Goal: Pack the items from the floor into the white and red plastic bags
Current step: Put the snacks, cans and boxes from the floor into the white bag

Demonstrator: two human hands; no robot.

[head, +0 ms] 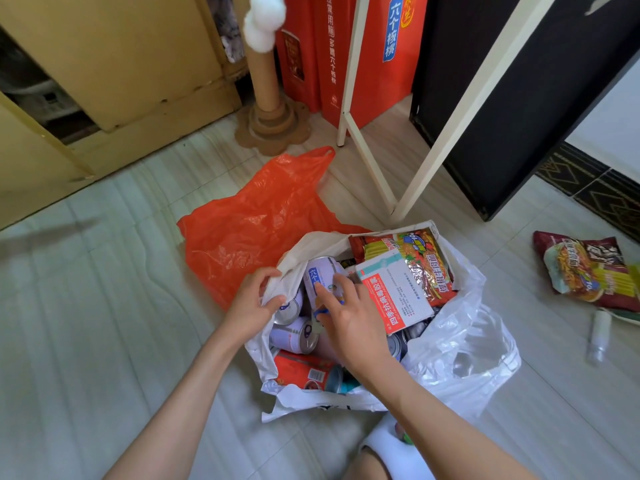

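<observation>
White slipper at the bottom edge, just in front of the white bag. White bag sits open on the floor, holding several pale cans, a red can lying near its front edge, a white-and-red box and a noodle packet. Left hand pinches the bag's left rim, fingers curled on the plastic. Right hand is inside the mouth, fingers spread and curved around an upright pale can. Red bag lies flat just behind the white bag, touching it. Well to the right: a second snack packet and a small clear bottle on the floor. Far back: red cartons.
</observation>
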